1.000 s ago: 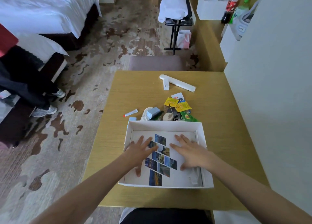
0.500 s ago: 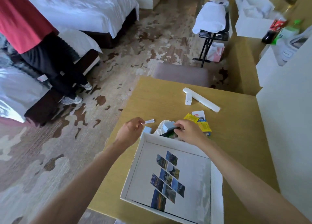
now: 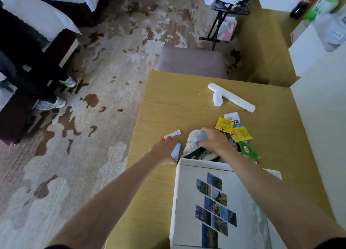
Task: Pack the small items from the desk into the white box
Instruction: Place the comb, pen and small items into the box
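On the head camera, my left hand (image 3: 164,151) pinched a small pale-blue flat piece (image 3: 176,152) just beyond the far corner of the white cardboard box (image 3: 202,164). My right hand (image 3: 213,142) gripped a small grey-blue block (image 3: 201,137) over the pile beside it.

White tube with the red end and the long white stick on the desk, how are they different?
The white tube is small and short; the long white stick is much longer. The tube has a red end; the stick is white all over. The tube lies right by the left hand; the stick lies farther off, near the desk's far side. Both lie flat on the desk, outside the white box.
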`<state>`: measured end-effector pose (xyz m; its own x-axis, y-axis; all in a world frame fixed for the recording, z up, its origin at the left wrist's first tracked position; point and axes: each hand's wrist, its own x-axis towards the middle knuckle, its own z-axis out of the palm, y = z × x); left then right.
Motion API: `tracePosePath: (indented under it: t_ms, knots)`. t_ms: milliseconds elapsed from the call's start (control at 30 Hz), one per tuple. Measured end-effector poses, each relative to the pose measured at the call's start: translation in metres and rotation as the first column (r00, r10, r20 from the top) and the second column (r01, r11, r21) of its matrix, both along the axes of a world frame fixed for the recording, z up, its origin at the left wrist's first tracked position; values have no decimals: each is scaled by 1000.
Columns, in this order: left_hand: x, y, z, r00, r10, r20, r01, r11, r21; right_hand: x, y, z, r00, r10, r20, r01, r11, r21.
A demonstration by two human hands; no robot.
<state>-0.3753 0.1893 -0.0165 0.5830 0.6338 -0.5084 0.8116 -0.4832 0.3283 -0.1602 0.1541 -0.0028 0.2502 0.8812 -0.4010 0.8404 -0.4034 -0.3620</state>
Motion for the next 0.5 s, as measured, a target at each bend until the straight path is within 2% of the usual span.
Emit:
tracePosePath:
  t_ms: [67, 133, 200, 267, 333, 400, 467, 500]
  knots:
    - [2, 5, -7, 997, -72, -16, 73, 996, 45, 0, -4, 13, 998, -27, -48, 30, 998, 57]
    - [2, 9, -13, 996, -89, 16, 88, 994, 65, 1, -15, 36, 980, -78, -182, 101, 987, 122]
    - [-2, 11, -16, 995, -32, 92, 29, 999, 35, 1, -31, 62, 931, -127, -343, 199, 963, 181]
    - [-9, 10, -15, 972, 128, 199, -117, 991, -67, -1, -51, 84, 867, -154, -474, 289, 930, 227]
    - [-17, 6, -7, 897, 323, 301, -286, 945, -161, -2, -69, 99, 795, -174, -582, 375, 894, 245]
    - [-26, 0, 8, 791, 450, 414, -399, 893, -208, -2, -85, 107, 726, -175, -665, 432, 869, 243]
    - [-35, -8, 30, 684, 513, 518, -460, 855, -239, -3, -99, 110, 671, -161, -724, 440, 872, 214]
    - [-39, -13, 42, 662, 499, 559, -468, 858, -211, -3, -105, 109, 664, -146, -733, 420, 884, 205]
